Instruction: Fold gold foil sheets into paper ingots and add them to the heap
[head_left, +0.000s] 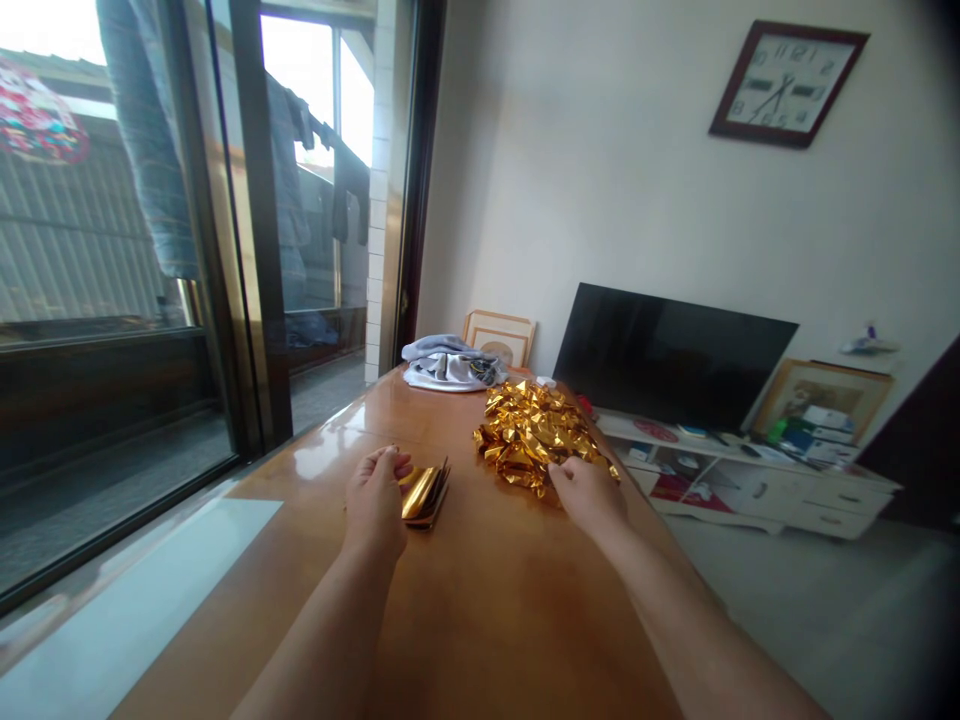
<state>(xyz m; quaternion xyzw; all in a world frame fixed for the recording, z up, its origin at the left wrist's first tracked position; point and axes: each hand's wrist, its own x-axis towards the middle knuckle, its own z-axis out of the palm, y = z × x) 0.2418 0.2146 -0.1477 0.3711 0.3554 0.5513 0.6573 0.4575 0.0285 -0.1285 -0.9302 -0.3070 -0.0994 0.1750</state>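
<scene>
My left hand (376, 492) is raised over the table, its thumb and fingers curled together beside a small stack of gold foil sheets (424, 497). Whether a sheet is between those fingertips cannot be made out. To the right, a loose heap of folded gold foil pieces (534, 430) lies near the table's right edge. At its near side is my right hand (589, 490), closed, with the thumb side toward the foil. What its fingers hold, if anything, is hidden.
Both arms reach across a glossy wooden table (487, 610). At its far end lie bunched grey and white cloth (450, 365) and a leaning picture frame (517, 335). A pale sheet (150, 610) covers the left edge. A television (667, 350) stands on a low white cabinet (825, 500) beyond.
</scene>
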